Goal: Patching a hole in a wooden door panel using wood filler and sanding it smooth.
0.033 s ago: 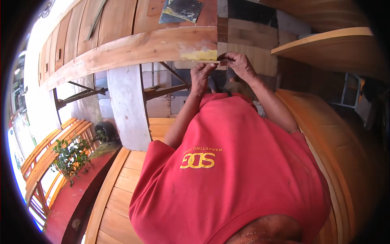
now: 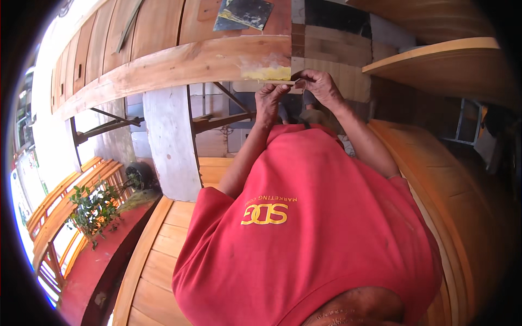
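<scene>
A thin light wooden strip [image 2: 288,82] lies along the front edge of the wooden tabletop [image 2: 163,65], just below a yellow, whitish filled patch [image 2: 266,72]. My left hand [image 2: 266,100] grips the strip from below, thumb on it. My right hand [image 2: 321,87] is closed at the strip's right end, at the table's corner; a small thin brownish piece shows at its fingers, too small to name. A dark, paint-smeared flat board [image 2: 242,13] rests on the tabletop above my hands.
A pale post [image 2: 168,146] stands below the table at left. Slatted benches [image 2: 149,255] lie lower left, beside a plant [image 2: 95,212] and red ledge [image 2: 87,277]. A curved wooden top [image 2: 435,65] is at upper right, a wooden bench [image 2: 451,206] at right. Tiled floor [image 2: 331,43] shows beyond.
</scene>
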Available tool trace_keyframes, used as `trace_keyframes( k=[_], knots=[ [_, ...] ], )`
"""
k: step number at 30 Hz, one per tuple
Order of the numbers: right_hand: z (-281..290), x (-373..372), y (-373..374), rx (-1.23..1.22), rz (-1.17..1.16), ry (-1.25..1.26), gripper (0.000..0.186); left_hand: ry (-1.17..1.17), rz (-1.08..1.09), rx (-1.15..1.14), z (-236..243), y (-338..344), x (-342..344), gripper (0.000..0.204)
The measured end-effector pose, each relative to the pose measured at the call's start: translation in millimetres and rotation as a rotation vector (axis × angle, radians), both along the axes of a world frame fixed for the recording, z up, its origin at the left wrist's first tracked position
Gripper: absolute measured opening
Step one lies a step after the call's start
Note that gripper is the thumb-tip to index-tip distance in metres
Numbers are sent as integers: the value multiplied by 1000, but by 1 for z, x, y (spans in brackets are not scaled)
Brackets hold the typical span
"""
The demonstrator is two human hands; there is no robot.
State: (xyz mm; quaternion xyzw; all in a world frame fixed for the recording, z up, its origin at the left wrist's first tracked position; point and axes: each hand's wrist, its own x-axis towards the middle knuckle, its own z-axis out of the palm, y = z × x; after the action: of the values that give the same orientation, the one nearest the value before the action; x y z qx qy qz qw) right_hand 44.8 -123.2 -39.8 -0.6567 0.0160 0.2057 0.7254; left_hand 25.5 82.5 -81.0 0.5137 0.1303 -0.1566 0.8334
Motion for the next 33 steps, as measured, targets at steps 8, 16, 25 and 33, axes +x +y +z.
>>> trace_keyframes(
  k=[8, 16, 25, 33],
  knots=[
    [69, -8, 35, -733, -151, -961, 35, -12, -14, -8, 6, 3, 3, 14],
    [68, -1, 38, -878, -47, -1097, 31, -30, 2, -58, 3, -1, 2, 13],
    [64, -1, 44, -878, -63, -1044, 28, -51, 8, -64, -7, -4, 3, 14],
    [65, 3, 44, -859, -20, -1040, 27, -38, 38, -59, 1, -7, 2, 14]
  ],
)
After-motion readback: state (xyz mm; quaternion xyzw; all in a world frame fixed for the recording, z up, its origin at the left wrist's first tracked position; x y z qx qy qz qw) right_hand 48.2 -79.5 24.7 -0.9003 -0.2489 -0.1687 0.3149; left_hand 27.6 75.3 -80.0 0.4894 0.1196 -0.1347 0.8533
